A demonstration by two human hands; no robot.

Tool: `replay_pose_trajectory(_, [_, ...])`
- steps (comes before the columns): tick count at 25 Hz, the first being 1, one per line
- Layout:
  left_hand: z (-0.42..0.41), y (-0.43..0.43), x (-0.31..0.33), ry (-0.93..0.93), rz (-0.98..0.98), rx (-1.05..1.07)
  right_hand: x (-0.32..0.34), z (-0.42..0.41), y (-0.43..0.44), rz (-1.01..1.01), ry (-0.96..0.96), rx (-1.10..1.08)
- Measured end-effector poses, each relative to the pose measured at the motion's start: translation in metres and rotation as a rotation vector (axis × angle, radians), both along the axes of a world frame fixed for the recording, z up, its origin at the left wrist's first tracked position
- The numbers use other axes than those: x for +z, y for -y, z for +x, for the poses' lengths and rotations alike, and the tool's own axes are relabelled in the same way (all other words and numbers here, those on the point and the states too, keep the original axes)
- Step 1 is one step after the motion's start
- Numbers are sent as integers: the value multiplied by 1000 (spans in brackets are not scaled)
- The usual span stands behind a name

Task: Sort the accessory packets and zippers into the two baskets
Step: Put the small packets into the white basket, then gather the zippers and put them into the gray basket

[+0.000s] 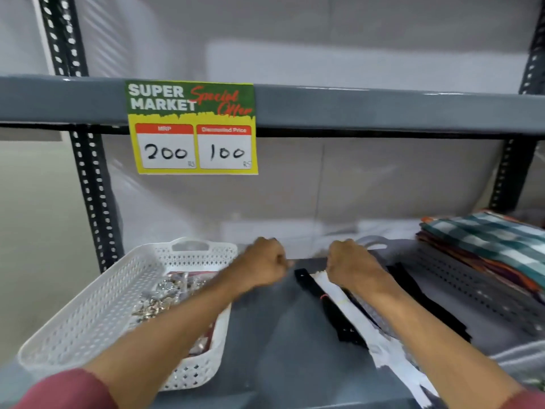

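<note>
A white perforated basket [88, 308] sits at the left of the grey shelf and holds clear accessory packets [165, 296] of shiny metal pieces. A grey perforated basket [460, 278] lies at the right with black zippers [413, 287] in it. Black and white zippers [333, 302] stretch across the shelf between the baskets. My left hand [262, 265] is a closed fist over the white basket's right rim, and nothing shows in it. My right hand [351, 265] is closed at the far end of the white zippers, next to the grey basket's handle; its grip is blurred.
A stack of folded checked cloths [495, 240] stands at the far right. An upper shelf beam [383, 107] carries a yellow-green price card [193, 128]. Black perforated uprights [94, 202] frame the rack. Translucent plastic sheeting hangs behind the shelf.
</note>
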State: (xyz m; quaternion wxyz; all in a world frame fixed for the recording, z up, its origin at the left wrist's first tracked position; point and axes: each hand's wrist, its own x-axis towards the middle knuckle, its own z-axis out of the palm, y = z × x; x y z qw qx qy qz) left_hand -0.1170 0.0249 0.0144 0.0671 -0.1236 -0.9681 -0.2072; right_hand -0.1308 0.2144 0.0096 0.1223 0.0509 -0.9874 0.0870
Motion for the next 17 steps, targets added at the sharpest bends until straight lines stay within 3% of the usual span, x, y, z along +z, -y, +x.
replay_pose_trajectory(3, [-8, -65, -34, 158, 126, 0, -15, 8, -15, 70, 137, -57])
replay_pose_trajectory(8, [-16, -91, -75, 127, 273, 172, -53, 11, -2, 241, 182, -88])
replay_pose_trajectory(13, [-10, -99, -74, 73, 189, 295, -54, 16, 5, 275, 76, -43])
replay_pose_trajectory(17, [-11, -81, -60, 177, 549, 256, -26, 32, -12, 106, -27, 35])
